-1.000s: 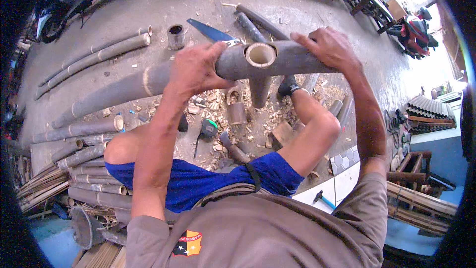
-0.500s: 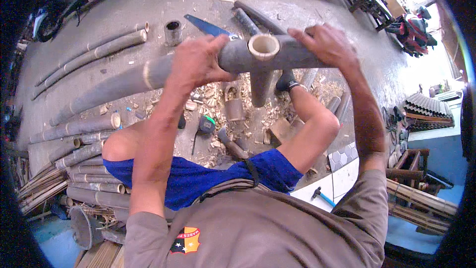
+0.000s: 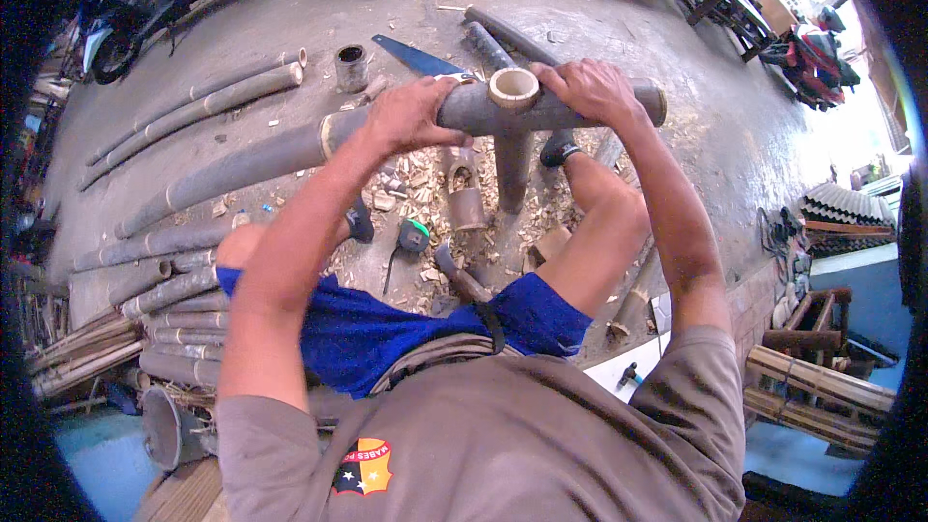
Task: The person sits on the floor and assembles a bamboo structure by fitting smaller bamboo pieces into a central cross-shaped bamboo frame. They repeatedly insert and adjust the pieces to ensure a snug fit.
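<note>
A long grey bamboo pole (image 3: 242, 162) lies crosswise in front of me, its far left part sloping down toward the floor. An upright bamboo tube (image 3: 512, 172) passes through a hole in it, with its pale cut rim (image 3: 513, 85) standing above the pole. My left hand (image 3: 414, 116) is closed round the pole just left of this joint, thumb toward the rim. Right of the joint, my right hand (image 3: 597, 92) is closed over the top of the pole, near its right end. The tube's foot is among wood chips between my legs.
Beyond the pole lie a handsaw (image 3: 416, 56), a short bamboo piece (image 3: 351, 70) and loose bamboo lengths (image 3: 208, 106). A tape measure (image 3: 414, 236), a notched bamboo piece (image 3: 467, 208) and a hatchet-like tool (image 3: 459, 274) lie near my legs. Stacked bamboo (image 3: 184, 336) is at left.
My right hand has slid left along the pole, closer to the joint, and the pole's right end now shows. My left hand still grips the pole.
</note>
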`<action>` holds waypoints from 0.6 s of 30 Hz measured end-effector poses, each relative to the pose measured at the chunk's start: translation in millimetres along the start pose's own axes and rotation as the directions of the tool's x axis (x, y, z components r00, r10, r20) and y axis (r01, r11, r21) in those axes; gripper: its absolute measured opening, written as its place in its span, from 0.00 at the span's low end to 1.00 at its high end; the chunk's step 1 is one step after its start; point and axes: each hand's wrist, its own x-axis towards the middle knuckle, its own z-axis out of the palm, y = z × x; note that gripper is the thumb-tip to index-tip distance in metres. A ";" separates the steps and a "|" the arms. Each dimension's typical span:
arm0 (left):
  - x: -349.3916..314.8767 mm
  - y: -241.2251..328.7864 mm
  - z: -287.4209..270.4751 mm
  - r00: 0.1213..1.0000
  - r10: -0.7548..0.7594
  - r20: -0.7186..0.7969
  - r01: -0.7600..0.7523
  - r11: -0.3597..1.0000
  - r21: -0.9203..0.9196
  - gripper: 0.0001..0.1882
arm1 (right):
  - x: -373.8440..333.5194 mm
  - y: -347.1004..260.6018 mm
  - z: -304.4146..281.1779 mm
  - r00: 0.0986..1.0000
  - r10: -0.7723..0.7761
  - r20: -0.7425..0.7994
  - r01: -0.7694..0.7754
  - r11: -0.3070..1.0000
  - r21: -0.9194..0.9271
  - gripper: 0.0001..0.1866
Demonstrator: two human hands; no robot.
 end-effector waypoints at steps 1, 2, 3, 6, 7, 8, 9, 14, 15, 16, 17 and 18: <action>-2.3 -13.4 5.9 0.999 0.050 0.008 -0.049 0.998 -0.025 0.43 | 1.4 2.4 7.8 1.000 -0.003 -0.007 0.003 1.000 -0.011 0.40; -3.0 -12.2 -4.0 0.992 0.037 0.118 -0.024 0.994 -0.108 0.46 | 0.2 10.8 13.1 1.000 -0.019 -0.007 0.019 1.000 -0.025 0.39; -3.6 -18.9 -18.8 0.974 0.028 0.227 -0.010 0.997 -0.081 0.46 | -3.4 5.8 7.8 1.000 -0.004 0.013 0.004 0.999 -0.042 0.37; 1.9 -14.7 -68.3 0.879 -0.059 0.474 0.039 0.998 0.052 0.47 | -12.7 -1.7 0.1 0.999 0.011 0.039 -0.008 0.997 -0.082 0.33; 1.9 -6.3 -80.8 0.881 -0.085 0.466 0.055 0.995 0.079 0.48 | -8.2 5.1 7.6 1.000 -0.020 0.017 0.021 0.996 -0.087 0.32; 5.9 -2.7 -85.3 0.883 -0.105 0.458 0.066 0.993 0.099 0.49 | -4.4 11.3 13.7 0.999 -0.045 -0.001 0.045 0.994 -0.096 0.31; 8.3 3.0 -90.6 0.884 -0.128 0.450 0.082 0.989 0.121 0.51 | -4.7 12.7 15.1 0.996 -0.081 -0.032 0.077 0.991 -0.110 0.31; 1.0 -1.7 -14.1 0.984 -0.029 0.178 0.029 1.000 0.005 0.48 | 3.1 9.0 11.1 0.975 -0.221 -0.019 0.212 0.954 -0.212 0.26; 4.2 9.8 -12.6 0.983 -0.048 0.177 0.048 0.999 0.004 0.47 | 4.2 12.5 11.9 0.986 -0.164 0.004 0.162 0.965 -0.209 0.25; 8.3 19.0 -15.8 0.982 -0.067 0.177 0.068 0.998 0.002 0.46 | 6.3 14.5 12.7 0.994 -0.108 0.027 0.111 0.972 -0.207 0.24; 8.1 22.9 -20.7 0.980 -0.097 0.175 0.097 0.995 0.010 0.45 | 9.4 9.0 9.2 0.997 -0.062 0.044 0.070 0.977 -0.200 0.24; 7.8 20.9 -19.9 0.990 -0.068 0.123 0.068 0.998 -0.002 0.42 | 11.5 4.8 3.9 0.997 -0.030 0.068 0.041 0.984 -0.173 0.25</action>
